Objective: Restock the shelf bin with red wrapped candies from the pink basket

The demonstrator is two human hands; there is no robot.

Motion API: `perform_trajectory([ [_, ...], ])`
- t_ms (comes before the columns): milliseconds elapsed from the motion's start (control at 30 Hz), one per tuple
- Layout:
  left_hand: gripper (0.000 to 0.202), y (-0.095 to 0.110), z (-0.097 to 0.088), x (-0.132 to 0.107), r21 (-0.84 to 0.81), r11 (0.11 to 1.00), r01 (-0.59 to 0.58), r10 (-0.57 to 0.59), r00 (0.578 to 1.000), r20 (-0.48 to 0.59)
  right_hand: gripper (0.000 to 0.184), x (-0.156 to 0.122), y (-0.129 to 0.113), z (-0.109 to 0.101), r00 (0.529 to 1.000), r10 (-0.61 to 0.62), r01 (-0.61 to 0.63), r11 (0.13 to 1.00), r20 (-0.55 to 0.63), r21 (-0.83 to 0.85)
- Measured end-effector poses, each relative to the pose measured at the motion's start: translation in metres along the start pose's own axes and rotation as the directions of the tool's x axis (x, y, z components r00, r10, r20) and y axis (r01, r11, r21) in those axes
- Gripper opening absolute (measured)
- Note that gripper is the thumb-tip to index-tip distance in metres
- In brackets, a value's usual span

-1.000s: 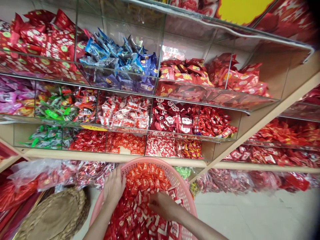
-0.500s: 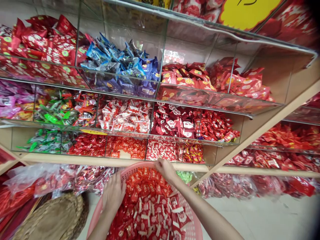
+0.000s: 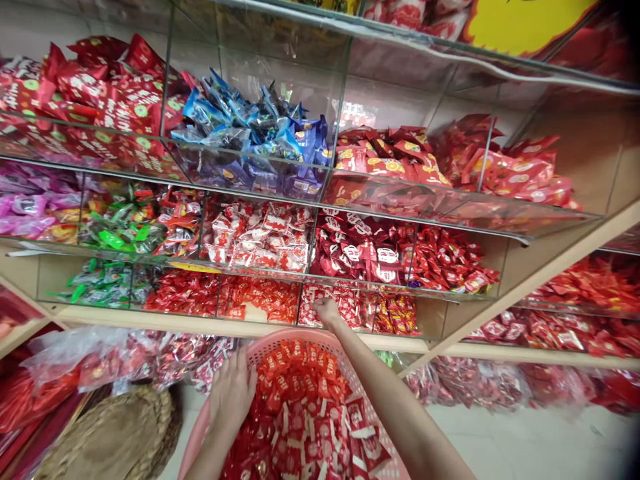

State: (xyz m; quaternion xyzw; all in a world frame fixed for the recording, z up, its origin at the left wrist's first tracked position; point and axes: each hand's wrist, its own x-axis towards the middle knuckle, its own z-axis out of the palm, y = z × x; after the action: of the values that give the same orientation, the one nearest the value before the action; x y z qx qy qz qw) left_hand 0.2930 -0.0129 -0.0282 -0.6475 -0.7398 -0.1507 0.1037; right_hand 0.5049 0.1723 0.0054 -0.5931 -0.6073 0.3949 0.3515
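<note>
A pink plastic basket (image 3: 193, 437) with a perforated rim stands before me. It is filled with wrapped candies (image 3: 305, 427), orange-red ones at the far side and red-and-white ones nearer. My left hand (image 3: 233, 390) grips the basket's left rim, fingers laid over the edge. Beyond the far rim, my right hand (image 3: 327, 312) is at the front of a lowest-shelf compartment with small red-and-white candies (image 3: 345, 300). Its fingers are curled closed, and whatever they may hold is hidden.
Wooden shelving (image 3: 175, 321) with clear dividers holds several kinds of wrapped sweets, including blue packets (image 3: 235, 120). A clear shelf edge (image 3: 270, 273) runs above the right hand. A woven basket (image 3: 107, 433) sits at lower left. Bagged sweets (image 3: 480, 383) lie under the shelf.
My right hand has moved forward from the basket's far rim to the candy compartment. My left hand stays on the rim. The view has shifted slightly.
</note>
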Motion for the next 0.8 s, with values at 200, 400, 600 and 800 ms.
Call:
perform_trajectory([
  [200,0.044,0.002,-0.003,0.001,-0.012,1.0,0.013,-0.013,1.0,0.021,0.021,-0.025,-0.009,-0.041,1.0,0.024,-0.023,0.996,-0.01,0.082],
  [400,0.043,0.005,-0.01,0.001,-0.024,1.0,0.011,-0.01,0.999,0.032,0.029,-0.084,-0.03,-0.08,0.979,-0.172,0.159,0.98,0.114,0.118],
  [600,0.044,0.005,-0.011,0.001,-0.015,1.0,0.001,-0.001,1.0,0.031,0.025,-0.153,-0.025,-0.072,0.86,-0.192,0.214,0.977,0.472,0.006],
  [800,0.045,0.006,-0.011,0.001,-0.008,1.0,0.004,-0.003,0.999,0.048,0.015,-0.172,-0.018,-0.055,0.771,-0.121,0.269,0.952,0.625,-0.148],
])
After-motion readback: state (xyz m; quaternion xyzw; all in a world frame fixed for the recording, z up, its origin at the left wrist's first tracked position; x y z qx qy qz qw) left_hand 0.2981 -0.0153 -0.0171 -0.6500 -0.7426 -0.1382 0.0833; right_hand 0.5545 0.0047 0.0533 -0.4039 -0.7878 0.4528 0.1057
